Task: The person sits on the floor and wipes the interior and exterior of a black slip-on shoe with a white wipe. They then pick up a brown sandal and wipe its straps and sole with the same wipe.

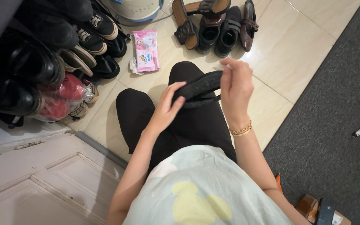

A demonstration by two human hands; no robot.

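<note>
I sit on a tiled floor with my legs in black trousers folded under me. My left hand (168, 107) grips the near end of a black sandal (200, 86) held over my knees. My right hand (235, 85) is closed at the sandal's far end, and a bit of white tissue or wipe (221, 66) shows at its fingertips. A gold bracelet sits on my right wrist.
A pink pack of wet wipes (146, 51) lies on the tiles ahead. Several brown and black shoes (217, 25) stand beyond it. A heap of dark shoes (51, 50) fills the left. A grey carpet (330, 116) lies at right, a white door (42, 179) lower left.
</note>
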